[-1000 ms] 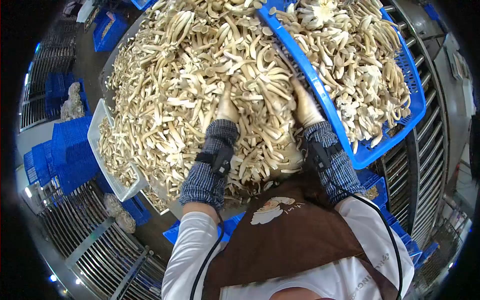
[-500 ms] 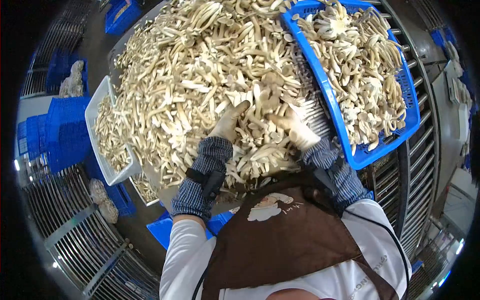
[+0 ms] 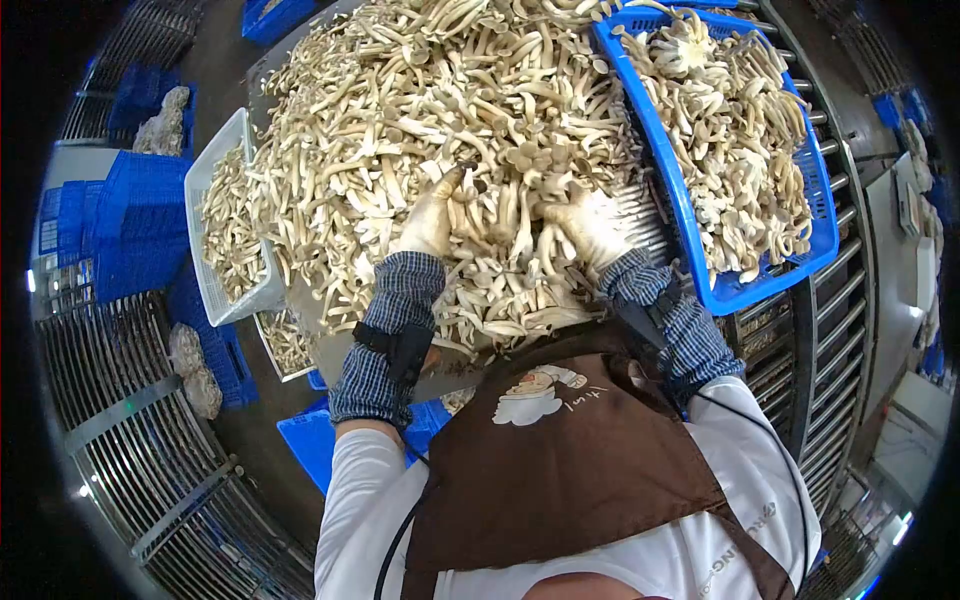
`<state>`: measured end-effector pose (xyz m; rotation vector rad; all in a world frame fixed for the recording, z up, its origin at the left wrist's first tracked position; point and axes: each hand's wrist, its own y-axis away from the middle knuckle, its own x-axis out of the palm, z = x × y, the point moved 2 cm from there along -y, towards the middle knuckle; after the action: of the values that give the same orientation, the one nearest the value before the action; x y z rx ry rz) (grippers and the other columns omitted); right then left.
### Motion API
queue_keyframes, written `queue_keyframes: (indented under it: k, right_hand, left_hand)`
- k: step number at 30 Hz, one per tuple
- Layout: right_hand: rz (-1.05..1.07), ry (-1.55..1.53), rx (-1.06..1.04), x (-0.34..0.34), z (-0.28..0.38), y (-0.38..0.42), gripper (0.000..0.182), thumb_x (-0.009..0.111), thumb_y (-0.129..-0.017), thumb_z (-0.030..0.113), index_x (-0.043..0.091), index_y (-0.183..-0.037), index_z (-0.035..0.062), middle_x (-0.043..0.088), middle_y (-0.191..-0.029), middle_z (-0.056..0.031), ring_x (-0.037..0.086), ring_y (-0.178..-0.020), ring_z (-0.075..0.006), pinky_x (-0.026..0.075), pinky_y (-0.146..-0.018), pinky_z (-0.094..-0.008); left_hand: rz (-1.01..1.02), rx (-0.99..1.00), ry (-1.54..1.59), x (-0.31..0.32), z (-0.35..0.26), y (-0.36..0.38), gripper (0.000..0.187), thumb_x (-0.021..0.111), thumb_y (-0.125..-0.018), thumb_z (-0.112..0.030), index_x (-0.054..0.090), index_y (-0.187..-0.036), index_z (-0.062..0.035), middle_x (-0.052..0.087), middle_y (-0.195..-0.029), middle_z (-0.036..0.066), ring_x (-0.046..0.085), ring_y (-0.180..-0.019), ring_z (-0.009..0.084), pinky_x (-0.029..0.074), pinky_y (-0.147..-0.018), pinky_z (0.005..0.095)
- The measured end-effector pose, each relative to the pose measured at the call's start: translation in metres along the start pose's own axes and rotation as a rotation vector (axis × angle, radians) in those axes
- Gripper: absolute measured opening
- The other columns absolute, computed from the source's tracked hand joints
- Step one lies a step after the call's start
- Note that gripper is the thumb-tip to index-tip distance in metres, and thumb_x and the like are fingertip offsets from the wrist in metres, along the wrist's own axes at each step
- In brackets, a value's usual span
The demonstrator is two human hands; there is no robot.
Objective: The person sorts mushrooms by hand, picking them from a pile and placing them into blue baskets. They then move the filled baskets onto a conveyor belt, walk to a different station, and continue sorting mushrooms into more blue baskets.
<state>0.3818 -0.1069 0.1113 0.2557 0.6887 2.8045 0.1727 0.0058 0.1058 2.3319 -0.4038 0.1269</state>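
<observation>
Well, at your far left, curved metal bars (image 3: 110, 390) run down past the stacked blue crates (image 3: 145, 210), with a pale, bulging bag (image 3: 163, 122) behind the stack and pale lumpy bundles (image 3: 195, 370) nearer you. Next comes the white basket (image 3: 195, 235), part filled with thin stems and set against the left side of the big heap; below it a shallow tray (image 3: 298, 374) pokes out, also holding stems. Under the near edge of your work surface, a blue bin (image 3: 305, 440) shows beside your apron (image 3: 590, 470). The mushrooms (image 3: 400, 130) spread in a wide, loose pile straight in front of you, reaching from that white basket across to the blue one on your right. Your left hand (image 3: 430, 220) rests in the near part of the pile with one digit extended toward the middle; stems hide the others, so I cannot tell whether it pinches anything. A cluster of stems and caps lies between your two hands, which stand apart. Your right hand (image 3: 588, 230) has its fingers bent inward against that cluster, though whether they close on a stem I cannot tell. Just beyond it is a pale ribbed patch (image 3: 645, 215), and then the blue basket (image 3: 745, 290), heaped with mushrooms, whose long raised rim walls off your right side. Past that basket, the metal rollers (image 3: 830, 350) curve along your far right.
</observation>
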Motion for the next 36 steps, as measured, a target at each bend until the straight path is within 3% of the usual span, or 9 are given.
queue_keyframes:
  k: [8, 10, 13, 15, 18, 21, 25, 33, 36]
  right_hand:
    - [-0.248, 0.405, -0.026, -0.033, -0.028, -0.003, 0.051, 0.066, -0.083, 0.021, 0.055, -0.126, -0.0034, 0.066, -0.110, -0.0191, 0.064, -0.102, -0.0277, 0.049, -0.090, -0.0332]
    - [-0.391, 0.641, -0.222, -0.043, -0.065, -0.020, 0.047, 0.064, -0.085, 0.022, 0.055, -0.125, -0.0024, 0.067, -0.104, -0.0205, 0.066, -0.095, -0.0273, 0.053, -0.080, -0.0310]
    - [-0.338, 0.501, 0.064, -0.036, -0.045, -0.007, 0.051, 0.063, -0.087, 0.025, 0.052, -0.128, -0.0018, 0.066, -0.098, -0.0201, 0.066, -0.087, -0.0232, 0.054, -0.071, -0.0299]
    - [-0.284, 0.412, 0.231, -0.028, -0.020, 0.009, 0.055, 0.063, -0.088, 0.027, 0.048, -0.132, -0.0015, 0.065, -0.092, -0.0191, 0.065, -0.079, -0.0187, 0.054, -0.062, -0.0280]
    - [0.201, 0.833, -0.164, -0.013, -0.033, 0.000, 0.058, 0.069, -0.084, 0.027, 0.051, -0.130, -0.0030, 0.066, -0.098, -0.0199, 0.065, -0.086, -0.0240, 0.053, -0.077, -0.0310]
    - [0.268, 0.678, -0.119, -0.037, -0.036, -0.004, 0.068, 0.074, -0.082, 0.033, 0.049, -0.134, -0.0033, 0.064, -0.113, -0.0183, 0.063, -0.094, -0.0255, 0.049, -0.088, -0.0313]
    - [-0.169, 0.729, -0.287, -0.065, -0.050, -0.029, 0.070, 0.072, -0.082, 0.029, 0.043, -0.137, -0.0044, 0.059, -0.118, -0.0236, 0.057, -0.108, -0.0318, 0.045, -0.096, -0.0396]
    - [-0.187, 0.708, -0.575, -0.023, -0.045, -0.100, 0.064, 0.071, -0.073, 0.014, 0.050, -0.132, -0.0023, 0.057, -0.119, -0.0271, 0.054, -0.115, -0.0411, 0.043, -0.100, -0.0445]
    - [-0.016, 0.258, -0.178, -0.022, -0.009, -0.085, 0.039, 0.069, -0.084, 0.010, 0.059, -0.119, -0.0032, 0.069, -0.104, -0.0141, 0.065, -0.091, -0.0157, 0.052, -0.079, -0.0286]
  left_hand:
    - [-0.070, 0.186, -0.081, -0.027, -0.009, 0.018, 0.066, 0.065, -0.087, -0.010, 0.029, -0.139, 0.0081, 0.060, -0.116, 0.025, 0.068, -0.086, 0.0267, 0.060, -0.056, 0.0345]
    - [-0.203, 0.399, -0.338, -0.011, -0.026, 0.044, 0.061, 0.064, -0.088, -0.013, 0.035, -0.137, 0.0092, 0.059, -0.121, 0.027, 0.065, -0.100, 0.0325, 0.052, -0.094, 0.0382]
    - [0.022, 0.305, -0.529, 0.002, -0.038, 0.050, 0.066, 0.065, -0.088, -0.020, 0.035, -0.139, 0.0096, 0.056, -0.126, 0.029, 0.061, -0.111, 0.0323, 0.045, -0.102, 0.0385]
    - [-0.242, 0.272, -1.070, 0.003, -0.014, 0.026, 0.053, 0.063, -0.089, -0.033, 0.052, -0.129, 0.0007, 0.063, -0.119, 0.022, 0.064, -0.104, 0.0292, 0.048, -0.096, 0.0386]
    - [0.105, 0.862, -1.857, 0.028, 0.006, 0.010, 0.049, 0.060, -0.088, -0.031, 0.055, -0.134, -0.0146, 0.046, -0.144, 0.017, 0.042, -0.133, 0.0354, 0.033, -0.112, 0.0427]
    - [0.462, 0.920, -1.647, 0.021, 0.041, -0.017, 0.051, 0.062, -0.088, -0.037, 0.055, -0.134, -0.0142, 0.049, -0.137, 0.016, 0.041, -0.132, 0.0359, 0.030, -0.114, 0.0458]
    - [0.867, 0.104, -1.754, 0.055, -0.016, 0.048, 0.066, 0.065, -0.088, -0.037, 0.041, -0.143, -0.0098, 0.046, -0.143, 0.020, 0.045, -0.131, 0.0342, 0.030, -0.115, 0.0460]
    - [0.102, 0.570, -1.395, 0.039, 0.025, -0.070, 0.073, 0.072, -0.079, -0.020, 0.039, -0.138, 0.0059, 0.054, -0.126, 0.026, 0.057, -0.114, 0.0350, 0.045, -0.101, 0.0381]
    - [0.237, 0.515, -0.752, 0.052, 0.022, -0.083, 0.068, 0.075, -0.076, -0.014, 0.042, -0.132, 0.0050, 0.056, -0.126, 0.021, 0.055, -0.116, 0.0295, 0.044, -0.099, 0.0360]
